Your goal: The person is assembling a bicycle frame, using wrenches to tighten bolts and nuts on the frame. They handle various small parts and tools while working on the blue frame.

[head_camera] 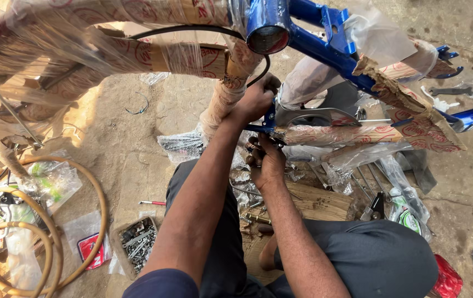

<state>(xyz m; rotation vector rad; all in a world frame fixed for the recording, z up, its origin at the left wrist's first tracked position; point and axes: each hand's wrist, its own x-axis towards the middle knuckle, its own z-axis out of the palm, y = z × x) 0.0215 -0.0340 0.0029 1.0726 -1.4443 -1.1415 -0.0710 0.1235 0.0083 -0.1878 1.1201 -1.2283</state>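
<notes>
Head view: the person sits on the ground with knees spread, so the blue bicycle frame point(324, 41) lies across in front at arm's reach, much of it wrapped in printed paper and clear plastic. The left hand point(258, 99) is closed around the frame where the tubes meet at the bottom junction, gripping from above; this grip seems meant to steady the frame so it does not roll. The right hand point(267, 163) comes up from below to the same junction, its fingers point(254, 150) curled together on something small there; what they pinch is hidden by the hand itself, so I cannot tell if it is a bolt or a tool. A black cable point(192, 27) arcs over the wrapped tubes and drops behind the left hand.

The small parts lie close to the seated person, likely for easy picking: a cardboard box of bolts and nuts point(136, 243) sits beside the left thigh, and pliers point(376, 207) rest on a wooden board point(324, 201) just past the right forearm. A spanner point(450, 90) lies farther off on the dirt floor point(132, 132). Tan tyres point(54, 221) are stacked at the far left, apart from the work.
</notes>
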